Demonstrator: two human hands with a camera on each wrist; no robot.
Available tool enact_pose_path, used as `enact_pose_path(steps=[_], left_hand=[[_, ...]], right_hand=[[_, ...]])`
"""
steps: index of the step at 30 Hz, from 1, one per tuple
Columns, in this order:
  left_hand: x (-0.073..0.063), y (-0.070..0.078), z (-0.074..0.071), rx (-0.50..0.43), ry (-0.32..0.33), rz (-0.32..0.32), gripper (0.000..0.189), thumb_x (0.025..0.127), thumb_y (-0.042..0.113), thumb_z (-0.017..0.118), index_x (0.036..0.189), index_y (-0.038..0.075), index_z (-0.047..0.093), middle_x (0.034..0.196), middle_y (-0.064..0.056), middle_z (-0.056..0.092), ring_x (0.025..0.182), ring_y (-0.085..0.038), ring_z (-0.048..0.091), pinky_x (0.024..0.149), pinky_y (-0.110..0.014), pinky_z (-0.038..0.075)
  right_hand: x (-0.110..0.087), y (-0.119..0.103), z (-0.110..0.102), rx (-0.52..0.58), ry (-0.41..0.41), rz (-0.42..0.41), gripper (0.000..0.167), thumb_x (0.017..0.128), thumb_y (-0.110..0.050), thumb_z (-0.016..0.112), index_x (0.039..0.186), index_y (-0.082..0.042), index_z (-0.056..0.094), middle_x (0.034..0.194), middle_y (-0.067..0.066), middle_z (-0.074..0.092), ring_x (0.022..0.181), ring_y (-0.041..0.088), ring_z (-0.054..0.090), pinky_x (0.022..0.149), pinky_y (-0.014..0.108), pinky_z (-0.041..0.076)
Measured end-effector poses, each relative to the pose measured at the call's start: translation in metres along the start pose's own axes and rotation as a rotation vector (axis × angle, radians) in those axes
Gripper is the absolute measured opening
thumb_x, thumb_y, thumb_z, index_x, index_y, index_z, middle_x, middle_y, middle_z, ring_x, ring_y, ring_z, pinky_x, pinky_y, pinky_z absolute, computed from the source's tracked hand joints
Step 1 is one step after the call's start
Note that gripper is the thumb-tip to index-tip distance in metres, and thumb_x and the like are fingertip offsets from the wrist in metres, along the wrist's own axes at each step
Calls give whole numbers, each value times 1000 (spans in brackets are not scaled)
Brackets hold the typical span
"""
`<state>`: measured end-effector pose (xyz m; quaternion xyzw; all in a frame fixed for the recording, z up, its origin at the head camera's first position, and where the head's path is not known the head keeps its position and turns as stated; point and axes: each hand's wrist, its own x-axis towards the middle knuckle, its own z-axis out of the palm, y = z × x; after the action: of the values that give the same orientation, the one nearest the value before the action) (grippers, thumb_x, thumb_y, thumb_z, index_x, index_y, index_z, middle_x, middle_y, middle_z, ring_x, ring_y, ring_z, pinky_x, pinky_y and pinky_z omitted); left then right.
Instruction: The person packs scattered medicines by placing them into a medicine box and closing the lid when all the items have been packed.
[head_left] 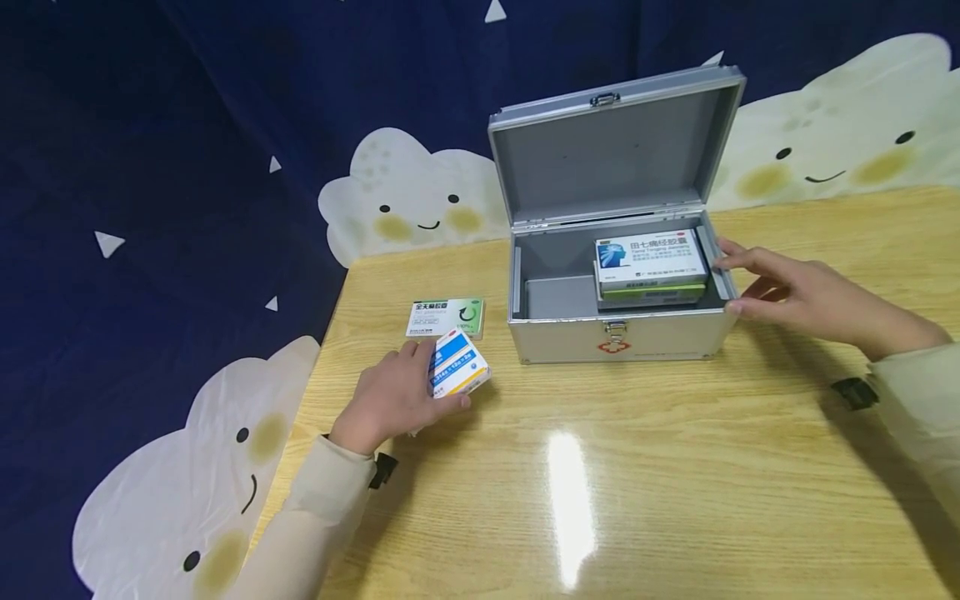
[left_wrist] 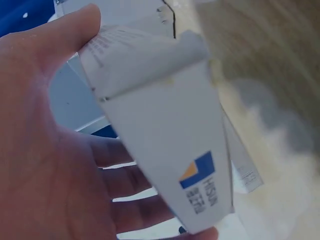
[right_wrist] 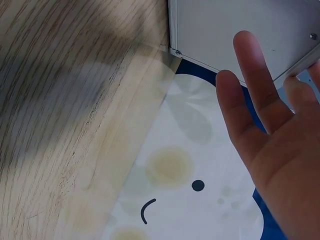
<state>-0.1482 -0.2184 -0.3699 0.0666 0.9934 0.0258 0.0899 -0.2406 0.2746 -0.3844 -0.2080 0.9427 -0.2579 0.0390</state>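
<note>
My left hand [head_left: 401, 387] holds a white, blue and orange medicine box [head_left: 459, 364] above the table, left of the metal case. In the left wrist view, the thumb lies over one end of this box [left_wrist: 160, 135] and the fingers reach behind it. Just beyond that hand, a green-and-white medicine box [head_left: 442, 317] lies flat. My right hand [head_left: 795, 292] touches the right side of the silver first-aid case [head_left: 562, 340], fingertips at its rim. The case lid [head_left: 615, 158] stands raised. Stacked medicine boxes [head_left: 651, 257] fill the right part of the case.
A light wooden table [head_left: 675, 467] carries everything, its left edge near my left forearm. Behind it and along the left hangs a dark blue cloth [head_left: 247, 75] with smiling clouds. A metal latch [head_left: 616, 330] and a red cross mark the case front.
</note>
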Motion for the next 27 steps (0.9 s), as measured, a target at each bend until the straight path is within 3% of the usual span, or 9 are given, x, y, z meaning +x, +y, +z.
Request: enact_pose_path(steps=[6,12,22,27], left_hand=[[1,4,-20,36,58,26,98,75,75,64,145,10,41,116,-9,60,92,-26,58,62,-37,47],[3,13,-39,53,141,80,98,74,71,68,148,13,38,128,-10,58,99,-28,59,69,-44,52],[12,24,-50,104,243,176,96,73,63,75,144,8,41,116,-9,61,93,-26,61,77,-44,54],[19,34,-59,108,247,190,96,74,61,75,144,6,40,124,-11,60,98,-26,60,76,-44,54]], right_hand=[[0,0,0,15,10,0,53,92,-26,71,141,-21,51,163,-18,22,87,-21,50,73,10,49],[0,1,0,18,6,3,54,92,-29,71,142,-21,51,163,-18,22,88,-22,49,73,11,49],[1,3,4,41,16,-7,52,92,-29,71,141,-22,51,157,-32,19,88,-21,51,73,7,47],[0,3,3,60,7,12,54,92,-29,71,141,-21,50,156,-35,18,86,-20,52,72,6,45]])
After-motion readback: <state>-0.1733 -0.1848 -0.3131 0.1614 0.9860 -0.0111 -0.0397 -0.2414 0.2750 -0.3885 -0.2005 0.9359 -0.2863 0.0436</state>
